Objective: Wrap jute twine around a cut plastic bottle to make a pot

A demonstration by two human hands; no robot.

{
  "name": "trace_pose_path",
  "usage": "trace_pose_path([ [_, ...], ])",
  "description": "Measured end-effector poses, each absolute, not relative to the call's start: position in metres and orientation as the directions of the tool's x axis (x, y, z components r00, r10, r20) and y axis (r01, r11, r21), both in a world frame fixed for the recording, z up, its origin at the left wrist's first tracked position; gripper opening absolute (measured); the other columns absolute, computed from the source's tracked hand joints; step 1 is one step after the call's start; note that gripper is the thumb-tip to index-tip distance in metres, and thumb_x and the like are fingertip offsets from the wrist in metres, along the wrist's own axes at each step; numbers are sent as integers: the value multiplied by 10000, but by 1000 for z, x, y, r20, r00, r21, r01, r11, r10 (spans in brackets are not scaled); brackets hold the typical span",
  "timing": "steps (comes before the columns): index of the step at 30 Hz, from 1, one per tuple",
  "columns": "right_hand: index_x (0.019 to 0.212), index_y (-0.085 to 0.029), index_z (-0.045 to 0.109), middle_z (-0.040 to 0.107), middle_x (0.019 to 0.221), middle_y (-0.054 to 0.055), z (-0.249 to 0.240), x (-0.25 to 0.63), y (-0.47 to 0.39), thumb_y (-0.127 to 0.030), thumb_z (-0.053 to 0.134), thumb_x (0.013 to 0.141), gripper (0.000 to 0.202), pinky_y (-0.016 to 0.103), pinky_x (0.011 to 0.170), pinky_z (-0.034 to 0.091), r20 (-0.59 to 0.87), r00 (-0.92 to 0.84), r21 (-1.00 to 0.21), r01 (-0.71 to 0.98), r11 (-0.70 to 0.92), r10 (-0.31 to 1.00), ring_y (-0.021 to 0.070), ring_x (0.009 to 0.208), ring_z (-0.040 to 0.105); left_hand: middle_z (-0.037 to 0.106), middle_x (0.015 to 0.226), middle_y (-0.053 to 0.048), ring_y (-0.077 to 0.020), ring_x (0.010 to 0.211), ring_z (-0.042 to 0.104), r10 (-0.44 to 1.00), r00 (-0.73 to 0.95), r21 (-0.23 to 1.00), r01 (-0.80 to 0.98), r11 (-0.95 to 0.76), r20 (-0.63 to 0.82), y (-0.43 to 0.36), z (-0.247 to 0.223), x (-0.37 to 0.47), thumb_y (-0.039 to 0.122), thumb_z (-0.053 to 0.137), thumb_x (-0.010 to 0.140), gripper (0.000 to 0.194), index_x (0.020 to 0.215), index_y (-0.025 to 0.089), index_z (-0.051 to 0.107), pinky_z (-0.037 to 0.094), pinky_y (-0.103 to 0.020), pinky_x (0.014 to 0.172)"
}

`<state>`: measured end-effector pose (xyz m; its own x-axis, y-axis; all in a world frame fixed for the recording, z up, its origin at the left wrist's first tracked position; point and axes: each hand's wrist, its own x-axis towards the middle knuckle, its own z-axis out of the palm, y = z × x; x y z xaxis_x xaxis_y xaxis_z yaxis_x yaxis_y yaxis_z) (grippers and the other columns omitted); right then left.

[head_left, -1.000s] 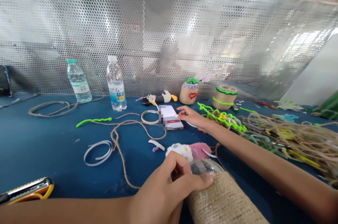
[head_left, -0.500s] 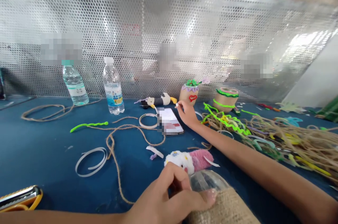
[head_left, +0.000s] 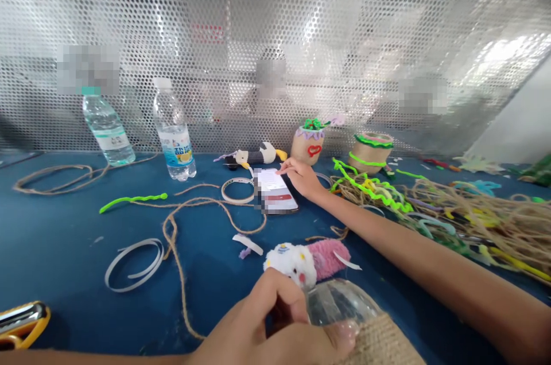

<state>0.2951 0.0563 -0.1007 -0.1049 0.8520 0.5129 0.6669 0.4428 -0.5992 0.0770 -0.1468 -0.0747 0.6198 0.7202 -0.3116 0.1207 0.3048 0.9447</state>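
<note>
My left hand [head_left: 275, 319] grips the rim of a clear plastic bottle piece [head_left: 340, 301] wrapped in burlap [head_left: 385, 339], at the bottom of the view. Farther forward, my right hand [head_left: 301, 177] touches the screen of a phone [head_left: 278, 190] with a fingertip; its other fingers are curled, and nothing shows in them. Just beyond my left hand lies a white and pink plush item [head_left: 293, 264] with a small face. A roll of tape [head_left: 238, 190] sits left of the phone.
Two water bottles [head_left: 175, 147] stand at the back left. Twine [head_left: 181, 273], a white strip coil [head_left: 133, 264] and yellow scissors [head_left: 26, 325] lie left. Two decorated pots [head_left: 307, 146] stand behind a heap of twine and pipe cleaners [head_left: 486, 216] at right.
My right hand has come down onto the phone screen from just above its upper right edge. The view has tilted down slightly. My left hand keeps its grip.
</note>
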Motion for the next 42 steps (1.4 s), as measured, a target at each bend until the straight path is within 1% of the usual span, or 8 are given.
trace_pose_path([
  [7, 791, -203, 569, 707, 814, 21, -102, 295, 58, -195, 463, 768, 109, 297, 704, 465, 518, -79, -594, 683, 424, 852, 195, 801, 658, 356, 610, 59, -97, 565, 303, 744, 597, 953, 163, 254, -300, -146, -69, 79, 569, 730, 685, 455, 704, 212, 450, 217, -241, 523],
  [14, 872, -207, 536, 748, 898, 27, -101, 295, 51, -88, 385, 722, 244, 347, 896, 469, 619, -109, -545, 653, 526, 778, 197, 958, 683, 373, 628, 53, -106, 593, 328, 761, 568, 949, 176, 260, -314, -148, -68, 78, 566, 712, 693, 439, 714, 215, 450, 214, -243, 521],
  [23, 753, -208, 585, 741, 850, 60, -100, 293, 43, -141, 384, 751, 211, 333, 840, 500, 648, -234, -506, 579, 640, 724, 239, 1098, 647, 373, 539, 64, -98, 548, 366, 746, 591, 950, 145, 276, -307, -148, -62, 78, 435, 748, 724, 355, 703, 214, 471, 232, -233, 499],
  [29, 701, -223, 582, 733, 806, 41, -98, 288, 37, -133, 445, 686, 165, 344, 844, 510, 604, -266, -548, 545, 634, 751, 255, 1100, 644, 366, 530, 71, -82, 499, 338, 723, 606, 939, 131, 319, -331, -149, -66, 77, 502, 729, 719, 397, 721, 217, 454, 194, -217, 446],
  [34, 976, -199, 565, 680, 1127, 90, -104, 293, 50, -185, 481, 749, 241, 443, 1075, 363, 561, -110, -686, 492, 536, 820, 239, 1231, 544, 361, 568, 63, -83, 508, 329, 736, 600, 949, 153, 277, -312, -149, -63, 79, 388, 740, 732, 320, 723, 216, 471, 192, -242, 464],
  [37, 1171, -161, 514, 631, 1214, 144, -106, 301, 63, -264, 550, 763, 423, 521, 1031, 403, 405, -101, -807, 428, 407, 909, 269, 1171, 585, 397, 626, 54, -82, 532, 341, 738, 594, 946, 161, 281, -320, -148, -61, 79, 381, 720, 743, 299, 724, 212, 474, 202, -242, 477],
  [40, 1294, -157, 471, 663, 1158, 148, -104, 309, 69, -257, 659, 712, 620, 508, 951, 486, 239, -191, -884, 363, 295, 952, 270, 1065, 649, 414, 662, 40, -95, 579, 366, 741, 615, 959, 105, 263, -270, -148, -59, 78, 403, 707, 735, 302, 715, 210, 475, 211, -240, 486],
  [42, 1335, -186, 450, 650, 1200, 141, -103, 312, 68, -244, 706, 695, 692, 491, 966, 486, 183, -233, -907, 334, 256, 955, 264, 1104, 633, 416, 687, 31, -98, 588, 367, 742, 629, 967, 63, 246, -230, -150, -56, 78, 381, 713, 727, 277, 714, 212, 494, 210, -250, 489],
])
